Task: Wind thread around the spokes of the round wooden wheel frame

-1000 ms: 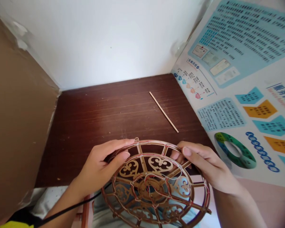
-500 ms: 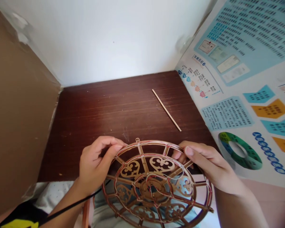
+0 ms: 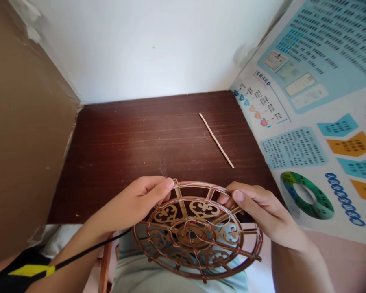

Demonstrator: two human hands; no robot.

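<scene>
A round bronze-coloured openwork frame (image 3: 183, 203) with scroll ornaments, spokes and concentric rings is held tilted over the table's near edge and my lap. Thin red and white wires run along its rings and spokes. My left hand (image 3: 146, 197) pinches the far rim at the upper left, thumb on top, beside a small tab with a hole. At the upper right, my right hand (image 3: 256, 207) grips the rim between thumb and fingers, its fingertips partly hidden behind the frame. Across the centre of the frame loops a loose white wire (image 3: 224, 223).
A thin wooden stick (image 3: 216, 140) lies on the dark brown table (image 3: 134, 138). A white wall (image 3: 158, 53) stands behind, a brown panel (image 3: 24, 134) at left and a printed poster board (image 3: 293, 162) at right. A black cord (image 3: 91, 248) crosses my left forearm.
My left hand has slid right along the rim to the tab, its thumb now over the top edge. The frame has shifted slightly left; my right hand keeps its hold.
</scene>
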